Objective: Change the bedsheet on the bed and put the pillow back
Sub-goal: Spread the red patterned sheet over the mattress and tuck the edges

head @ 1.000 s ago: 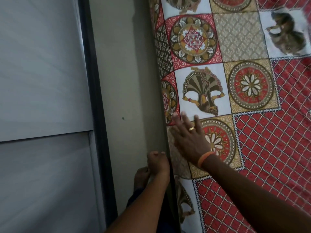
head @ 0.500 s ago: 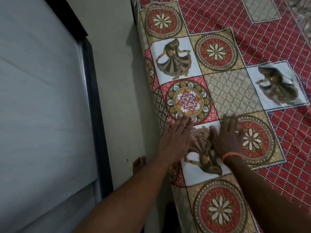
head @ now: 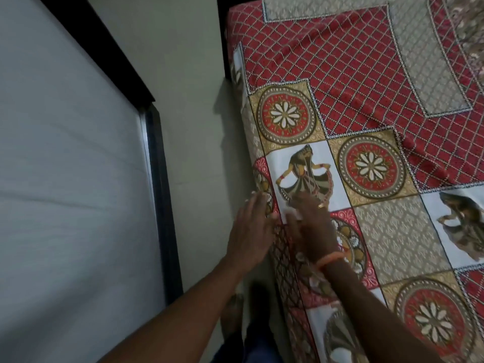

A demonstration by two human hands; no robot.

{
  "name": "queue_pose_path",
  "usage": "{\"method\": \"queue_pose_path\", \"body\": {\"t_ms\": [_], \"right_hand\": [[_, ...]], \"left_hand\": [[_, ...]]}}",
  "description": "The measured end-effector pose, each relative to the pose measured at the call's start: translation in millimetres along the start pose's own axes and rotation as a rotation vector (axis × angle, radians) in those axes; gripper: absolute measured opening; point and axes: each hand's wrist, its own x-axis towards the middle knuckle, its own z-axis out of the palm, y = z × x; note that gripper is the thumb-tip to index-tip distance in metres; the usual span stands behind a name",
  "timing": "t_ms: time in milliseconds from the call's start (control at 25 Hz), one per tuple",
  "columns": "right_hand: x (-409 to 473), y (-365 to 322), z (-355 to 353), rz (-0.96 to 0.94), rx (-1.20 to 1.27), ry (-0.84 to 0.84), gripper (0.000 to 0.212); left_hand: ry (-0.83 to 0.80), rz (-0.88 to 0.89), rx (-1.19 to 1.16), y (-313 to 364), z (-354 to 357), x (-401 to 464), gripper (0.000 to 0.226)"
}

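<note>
A red, gold and white patchwork-print bedsheet (head: 366, 106) covers the bed and hangs over its left edge. My left hand (head: 251, 229) lies flat with straight fingers against the sheet at the bed's left edge. My right hand (head: 311, 226), with a ring and an orange wristband, presses flat on the sheet just right of it, near a dancer print. Both hands are a little blurred. No pillow is in view.
A narrow strip of pale floor (head: 188, 100) runs between the bed and a grey wardrobe door (head: 65, 179) with a dark frame (head: 162, 195). My bare foot (head: 233, 315) stands on the floor by the bed's side. The bed's far left corner (head: 230, 27) meets a dark frame.
Both hands have slid forward along the bed's left edge, staying flat on the sheet. One second ago my left hand was down at the side of the bed; it came up onto the sheet.
</note>
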Motion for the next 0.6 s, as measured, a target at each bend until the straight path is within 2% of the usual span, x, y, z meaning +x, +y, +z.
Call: {"method": "queue_pose_path", "body": {"t_ms": [40, 80, 160, 200, 240, 280, 360, 400, 480, 600], "right_hand": [[32.7, 22.4, -6.9, 0.195, -0.032, 0.09, 0.038], [62.0, 49.6, -12.9, 0.379, -0.102, 0.106, 0.054], [102.4, 91.8, -9.0, 0.643, -0.218, -0.026, 0.081], [113.3, 96.0, 0.2, 0.701, -0.26, -0.106, 0.086], [126.0, 93.6, 13.9, 0.706, -0.301, -0.161, 0.087], [141.5, 86.7, 27.3, 0.682, -0.348, -0.19, 0.084], [161.8, 68.5, 46.7, 0.595, -0.385, -0.221, 0.078], [167.9, 62.9, 54.4, 0.495, -0.398, -0.239, 0.077], [184.8, 61.3, 58.8, 0.304, -0.412, -0.263, 0.076], [231.6, 66.9, 58.2, 0.223, -0.378, -0.287, 0.072]], "left_hand": [[-0.004, 0.113, 0.039, 9.7, -4.0, 25.2, 0.057], [-0.032, 0.208, 0.077, 20.3, -5.5, 49.0, 0.059], [-0.099, 0.303, 0.161, 34.2, -10.0, 94.8, 0.069], [-0.113, 0.29, 0.17, 34.5, -10.0, 114.6, 0.075], [-0.122, 0.21, 0.116, 32.0, -10.1, 137.0, 0.078], [-0.097, 0.054, -0.031, 28.3, -13.2, 159.2, 0.076], [0.019, -0.286, -0.377, 17.2, -21.4, 198.0, 0.06], [0.095, -0.422, -0.479, 15.0, -29.6, 217.3, 0.05], [0.195, -0.56, -0.54, 14.5, -44.2, 251.1, 0.038], [0.226, -0.659, -0.551, 9.6, -52.2, 298.7, 0.029]]}}
